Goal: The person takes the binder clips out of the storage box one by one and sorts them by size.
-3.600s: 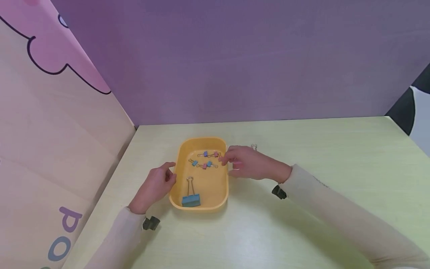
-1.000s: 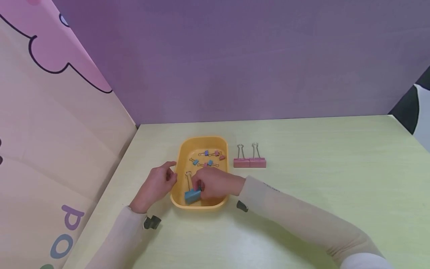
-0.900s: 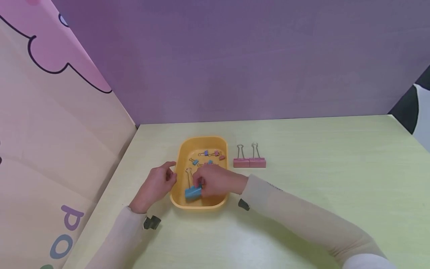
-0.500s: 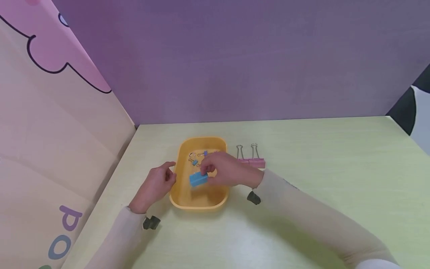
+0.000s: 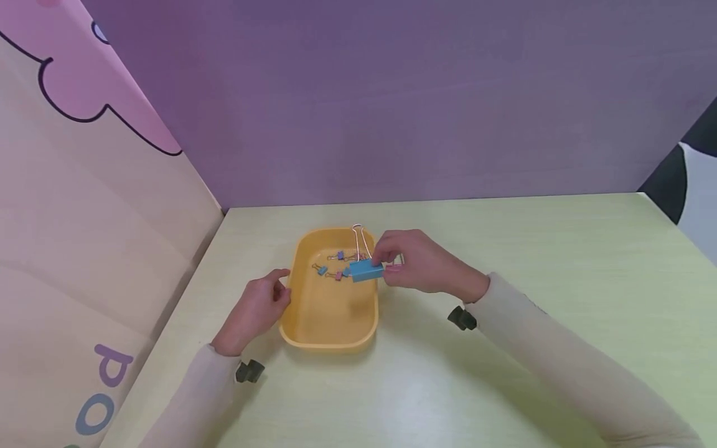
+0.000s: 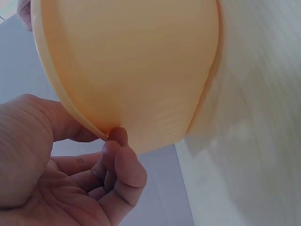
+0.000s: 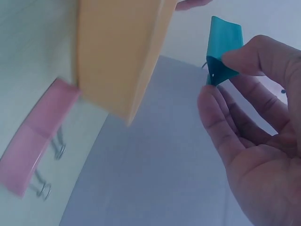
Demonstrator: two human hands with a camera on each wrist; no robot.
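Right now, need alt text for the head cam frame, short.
A person's right hand pinches a large blue binder clip above the right rim of a yellow tray on a pale green table. The left hand rests against the tray's left edge. A few small binder clips lie at the tray's far end, before a purple wall.

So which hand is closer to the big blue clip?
The right hand is closer: it pinches the big blue clip above the yellow tray. The left hand rests at the tray's left rim, apart from the clip.
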